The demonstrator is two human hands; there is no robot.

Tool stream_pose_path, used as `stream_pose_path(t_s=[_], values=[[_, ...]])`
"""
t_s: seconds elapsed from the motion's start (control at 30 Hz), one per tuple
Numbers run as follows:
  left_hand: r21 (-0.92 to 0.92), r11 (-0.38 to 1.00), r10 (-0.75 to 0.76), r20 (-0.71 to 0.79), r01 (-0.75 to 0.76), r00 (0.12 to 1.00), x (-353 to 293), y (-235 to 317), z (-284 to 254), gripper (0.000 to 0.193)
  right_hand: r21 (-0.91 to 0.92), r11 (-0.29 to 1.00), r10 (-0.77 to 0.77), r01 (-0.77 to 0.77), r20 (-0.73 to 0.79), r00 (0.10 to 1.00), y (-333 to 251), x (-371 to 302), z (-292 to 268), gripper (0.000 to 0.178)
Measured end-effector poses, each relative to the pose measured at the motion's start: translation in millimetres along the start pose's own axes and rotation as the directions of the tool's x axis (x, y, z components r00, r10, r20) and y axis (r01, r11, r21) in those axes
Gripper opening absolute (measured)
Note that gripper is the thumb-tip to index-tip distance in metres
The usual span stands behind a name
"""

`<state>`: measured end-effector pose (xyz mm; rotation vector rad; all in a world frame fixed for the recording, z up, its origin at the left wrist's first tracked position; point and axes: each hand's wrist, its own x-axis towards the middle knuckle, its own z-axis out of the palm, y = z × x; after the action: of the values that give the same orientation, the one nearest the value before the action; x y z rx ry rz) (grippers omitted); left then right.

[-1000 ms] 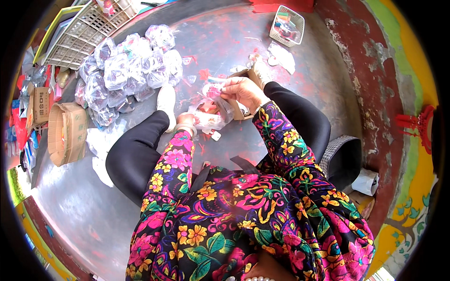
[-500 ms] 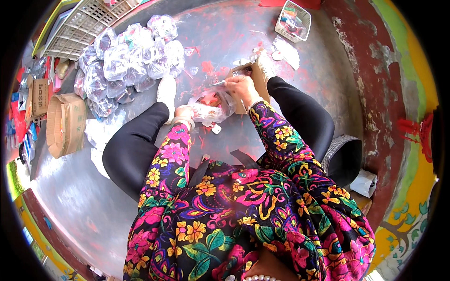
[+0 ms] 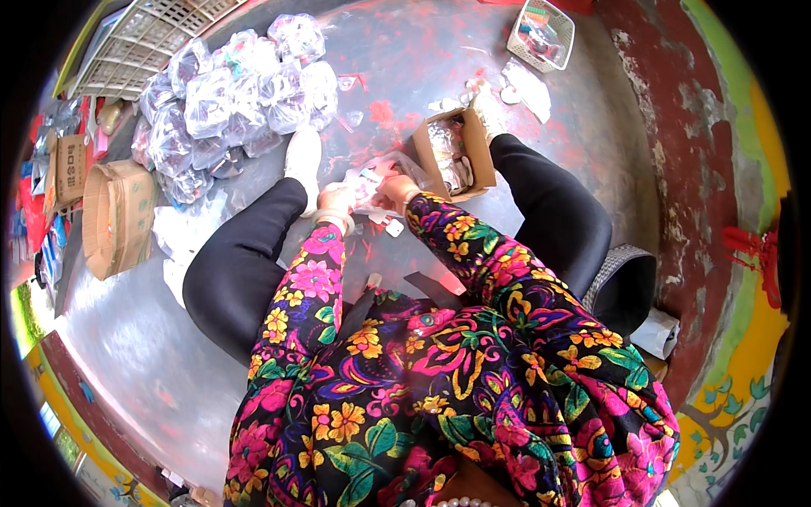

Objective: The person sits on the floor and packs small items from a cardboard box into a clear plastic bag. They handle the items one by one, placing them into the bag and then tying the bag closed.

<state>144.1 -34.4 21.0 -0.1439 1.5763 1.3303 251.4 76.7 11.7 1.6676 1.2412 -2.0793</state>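
Leftmost, I note an open carton (image 3: 118, 218) lying on its side on the floor (image 3: 135, 338), with a second printed box (image 3: 69, 169) just beyond it. Above these, a white wire crate (image 3: 144, 34) is cut off by the rim of the view. Next to it I see a heap of clear bags (image 3: 232, 93), knotted and piled together; their contents are too blurred to identify. The heap lies near the white shoe (image 3: 302, 159) on the person's left foot.

At centre, I see both hands meeting above the floor between the knees. The left hand (image 3: 336, 201) is curled closed on a small clear packet (image 3: 370, 182); the right hand (image 3: 395, 193) pinches the same packet from the other side, fingers bent inward. The packet shows white and red print, but its contents cannot be resolved. A small white tag (image 3: 394, 226) sits just below the right wrist; I cannot tell whether it hangs or lies on the floor.

Just right of the hands stands an open brown box (image 3: 480, 156) holding silvery wrapped items, touching the right shin. Scraps of white paper (image 3: 528, 84) lie beyond it, and a small white basket (image 3: 541, 29) stands near the upper rim. At far right, a dark stool edge (image 3: 625, 279) is mostly hidden by the floral sleeve (image 3: 507, 279).
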Motion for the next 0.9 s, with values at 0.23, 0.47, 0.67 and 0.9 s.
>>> stream_pose_path(t_s=[0.23, 0.47, 0.67, 0.9], values=[[0.134, 0.991, 0.016, -0.036, -0.011, 0.999, 1.7, 3.3, -1.3, 0.014, -0.410, 0.799, -0.544, 0.440, -0.180, 0.820, -28.7, -11.3, -28.9, 0.014], [0.051, 0.999, 0.014, 0.013, -0.015, 1.000, -2.0, 6.4, 11.6, 0.017, -0.127, 0.860, -0.503, 0.495, -0.374, 0.779, -48.8, 1.9, -181.7, 0.010], [0.093, 0.996, -0.004, 0.001, 0.004, 1.000, 14.9, -7.8, 2.5, 0.018, 0.748, 0.646, 0.002, 0.152, -0.201, 0.980, -17.3, 24.6, -137.4, 0.034], [0.021, 1.000, -0.022, 0.030, 0.022, 0.999, 5.0, -1.9, 5.0, 0.020, 0.952, 0.259, 0.156, 0.166, -0.210, 0.965, -24.1, 36.3, -130.3, 0.019]])
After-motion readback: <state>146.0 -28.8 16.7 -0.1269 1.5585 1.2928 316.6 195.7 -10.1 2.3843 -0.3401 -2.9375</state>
